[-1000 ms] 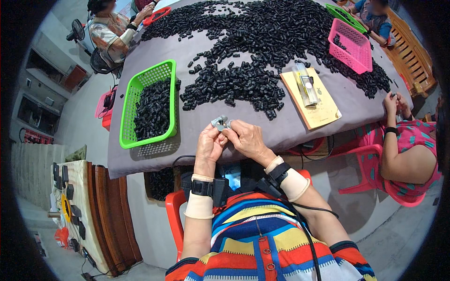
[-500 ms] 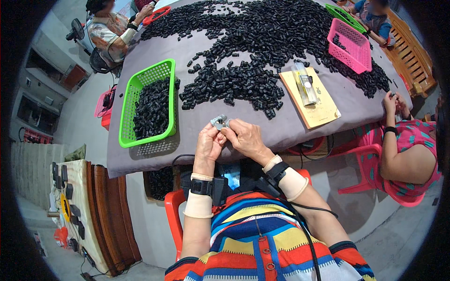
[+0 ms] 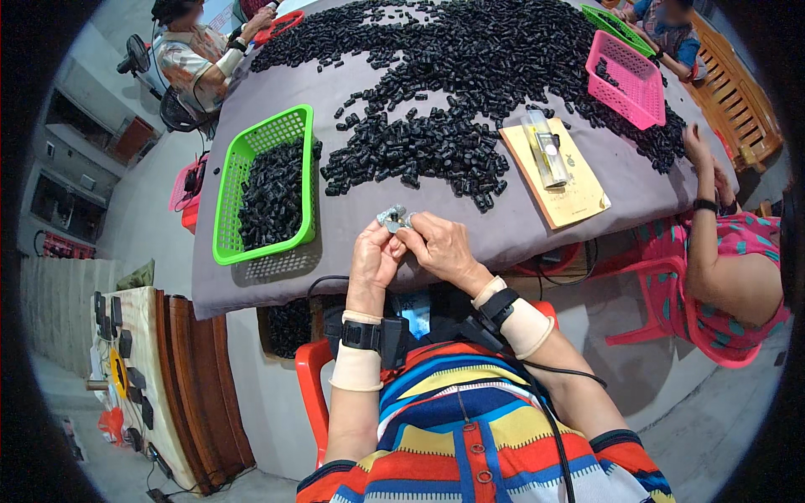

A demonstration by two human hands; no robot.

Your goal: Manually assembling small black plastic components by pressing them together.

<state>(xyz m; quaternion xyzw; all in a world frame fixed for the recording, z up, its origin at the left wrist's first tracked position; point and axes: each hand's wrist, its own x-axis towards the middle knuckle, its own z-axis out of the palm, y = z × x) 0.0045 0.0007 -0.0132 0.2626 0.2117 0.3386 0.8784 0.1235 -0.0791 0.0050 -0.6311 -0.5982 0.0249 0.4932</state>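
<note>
Over the near edge of the table my two hands meet at their fingertips. My left hand (image 3: 373, 260) is closed in a pinch on a small silvery-grey piece (image 3: 392, 217), whose kind is too small to tell. My right hand (image 3: 444, 250) has its thumb and index finger pressed together at the right side of the same piece, and they cover part of it. Beyond my fingers lies a heap of small black cylindrical plastic parts (image 3: 419, 155). To the left of my hands stands a green plastic basket (image 3: 312, 180), partly filled with black parts.
A yellow booklet (image 3: 579, 205) with a clear plastic case (image 3: 549, 159) on it lies to the right. Farther back are a pink basket (image 3: 620, 105) and a large spread of black parts. A person in pink (image 3: 729, 268) sits at the right; others work across the grey-covered table.
My hands stay in nearly the same place, still pinching the small piece. The person at the right has reached a hand forward to the black parts by the pink basket.
</note>
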